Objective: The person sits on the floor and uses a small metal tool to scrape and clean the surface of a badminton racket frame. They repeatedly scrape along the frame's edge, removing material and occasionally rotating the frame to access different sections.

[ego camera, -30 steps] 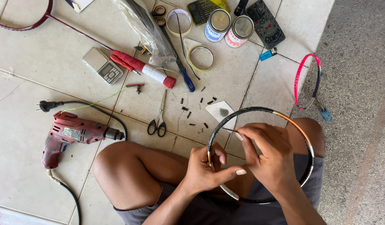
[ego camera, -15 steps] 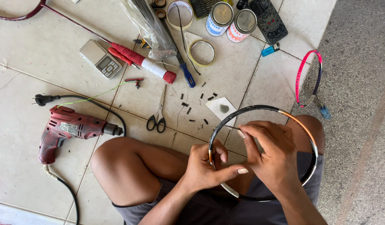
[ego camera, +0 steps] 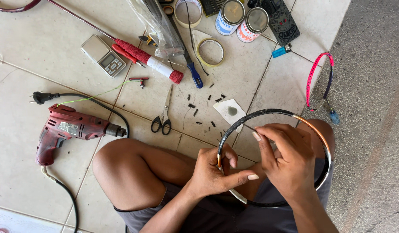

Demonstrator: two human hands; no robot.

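Racket frame (ego camera: 268,115), unstrung black-and-orange hoop, lying across lap, long axis running roughly 11 to 5 o'clock. Left hand (ego camera: 216,170) pinching rim at 9 o'clock side, thumb pointing toward 3. Right hand (ego camera: 286,162) curling fingers (ego camera: 263,142) inside hoop, seemingly nipping thin pin; exact grasp unclear. Rim arcing from 9 through 12 to 3 around right fingers. Scissors (ego camera: 163,116) lying on floor at 10 o'clock, well apart.

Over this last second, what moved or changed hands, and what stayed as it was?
Little changed. The right hand shifted slightly over the racket frame, fingers working inside the hoop; the view drifted a little. The left hand kept its grip on the frame's left side. The drill, scissors and tins lay unmoved on the floor.
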